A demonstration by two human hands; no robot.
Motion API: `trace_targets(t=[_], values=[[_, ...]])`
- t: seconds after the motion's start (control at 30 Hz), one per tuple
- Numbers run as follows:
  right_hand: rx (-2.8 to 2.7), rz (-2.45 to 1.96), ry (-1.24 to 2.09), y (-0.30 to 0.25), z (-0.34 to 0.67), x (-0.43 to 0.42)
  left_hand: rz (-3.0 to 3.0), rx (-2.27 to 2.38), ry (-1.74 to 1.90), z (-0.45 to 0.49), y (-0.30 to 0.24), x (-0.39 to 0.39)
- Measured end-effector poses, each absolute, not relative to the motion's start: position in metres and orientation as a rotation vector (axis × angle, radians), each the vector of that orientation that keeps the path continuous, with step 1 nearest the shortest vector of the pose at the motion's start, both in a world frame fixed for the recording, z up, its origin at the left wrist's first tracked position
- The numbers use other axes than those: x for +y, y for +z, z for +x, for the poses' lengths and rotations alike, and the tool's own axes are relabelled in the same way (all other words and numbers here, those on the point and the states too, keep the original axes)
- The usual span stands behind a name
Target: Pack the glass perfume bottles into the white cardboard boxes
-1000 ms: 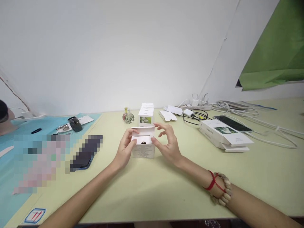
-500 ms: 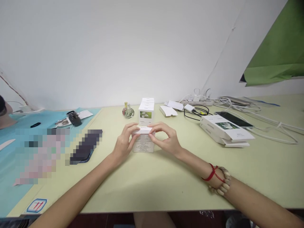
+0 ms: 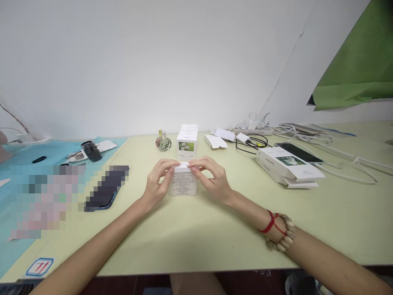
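Observation:
A small white carton (image 3: 183, 183) stands upright on the table in front of me, its face with printed text turned toward me. At its top left corner, my left hand (image 3: 157, 182) has the fingers on the upper edge and the thumb against the side. My right hand (image 3: 214, 177) pinches the top right corner in the same manner, with a red cord and a beaded bracelet on the wrist. The fingers partly cover the carton's top. Right behind it, several like cartons (image 3: 186, 149) with a flower picture stand in a row.
Two small perfume bottles (image 3: 165, 142) stand left of the row. A phone (image 3: 107, 192), partly pixelated, lies on the left. Opened flat cartons (image 3: 290, 164), a tablet-like dark device (image 3: 299, 152) and tangled cables (image 3: 350, 166) are on the right. A black jar (image 3: 91, 150) lies on the blue cloth (image 3: 115, 144).
The fingers of both hands have moved inward along the carton's top edge, and the thumbs have shifted outward, showing more of the printed face. The whole view has shifted slightly.

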State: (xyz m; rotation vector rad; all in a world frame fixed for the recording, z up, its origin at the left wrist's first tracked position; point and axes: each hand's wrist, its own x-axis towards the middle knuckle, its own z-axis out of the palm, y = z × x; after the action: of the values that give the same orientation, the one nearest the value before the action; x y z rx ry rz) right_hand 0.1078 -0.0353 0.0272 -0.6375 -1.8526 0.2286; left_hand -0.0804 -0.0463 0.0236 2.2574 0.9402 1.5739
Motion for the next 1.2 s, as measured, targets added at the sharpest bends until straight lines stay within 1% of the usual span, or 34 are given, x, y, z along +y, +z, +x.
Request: trace_targets(t=[0.23, 0.6, 0.77, 0.87, 1.0, 1.2], values=[[-1.869, -0.673, 0.268, 0.031, 0.111, -0.032, 2.386, 0.957, 1.570, -0.083, 0.027, -0.046], [-1.995, -0.759, 0.416, 0.050, 0.117, -0.032, 2.249, 0.938, 1.535, -0.083, 0.031, -0.043], [-2.084, -0.721, 0.307, 0.055, 0.121, -0.033, 2.165, 0.957, 1.535, -0.081, 0.034, -0.045], [-2.090, -0.668, 0.247, 0.051, 0.120, -0.033, 2.233, 0.946, 1.563, -0.080, 0.032, -0.046], [-2.060, -0.627, 0.295, 0.047, 0.119, -0.033, 2.394, 0.876, 1.635, -0.078, 0.027, -0.044], [-2.022, -0.605, 0.370, 0.043, 0.116, -0.033, 2.400, 0.833, 1.677, -0.079, 0.023, -0.040]])
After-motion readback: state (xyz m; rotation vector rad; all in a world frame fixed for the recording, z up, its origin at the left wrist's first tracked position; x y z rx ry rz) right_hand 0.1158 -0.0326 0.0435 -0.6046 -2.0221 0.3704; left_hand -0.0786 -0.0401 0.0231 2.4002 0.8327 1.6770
